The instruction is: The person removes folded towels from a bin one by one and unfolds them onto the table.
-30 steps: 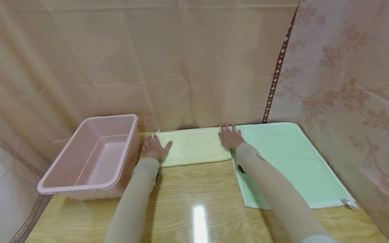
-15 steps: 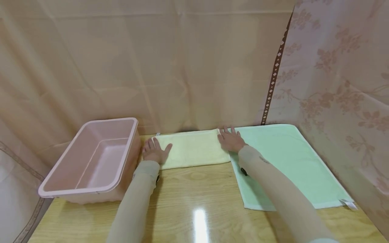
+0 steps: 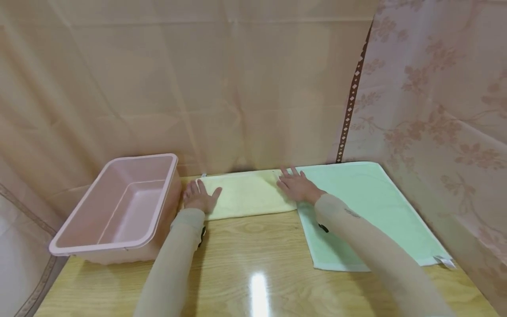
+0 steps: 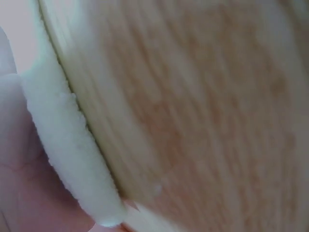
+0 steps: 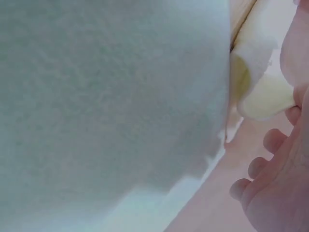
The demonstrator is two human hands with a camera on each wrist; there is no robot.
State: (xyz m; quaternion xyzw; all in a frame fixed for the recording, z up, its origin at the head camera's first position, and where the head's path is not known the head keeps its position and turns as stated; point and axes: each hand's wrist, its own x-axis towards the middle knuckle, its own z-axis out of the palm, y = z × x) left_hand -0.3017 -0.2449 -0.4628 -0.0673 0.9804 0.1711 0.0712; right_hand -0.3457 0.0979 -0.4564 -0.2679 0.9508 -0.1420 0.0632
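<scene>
A folded pale yellow towel [image 3: 245, 193] lies lengthwise on the table by the back curtain. My left hand [image 3: 200, 197] rests on its left end, fingers straight and thumb spread. At the opposite end, my right hand [image 3: 299, 187] reaches over the corner with extended fingers. In the right wrist view, the fingers [image 5: 275, 164] are beside the yellow towel's end [image 5: 265, 94], which curves up a little. A flat mint green towel [image 3: 364, 207] lies to the right, partly under my right forearm. The left wrist view shows the yellow towel's thick edge [image 4: 67, 130] against the palm.
A pink plastic basin [image 3: 119, 202] stands on the left of the wooden table [image 3: 237, 259], close beside my left hand. Beige curtains [image 3: 222, 88] hang behind the table, and a floral one [image 3: 443, 110] borders the right side.
My right hand has shifted slightly left, inward over the end of the yellow towel. The left hand stays in place on the towel. The head view has moved a little.
</scene>
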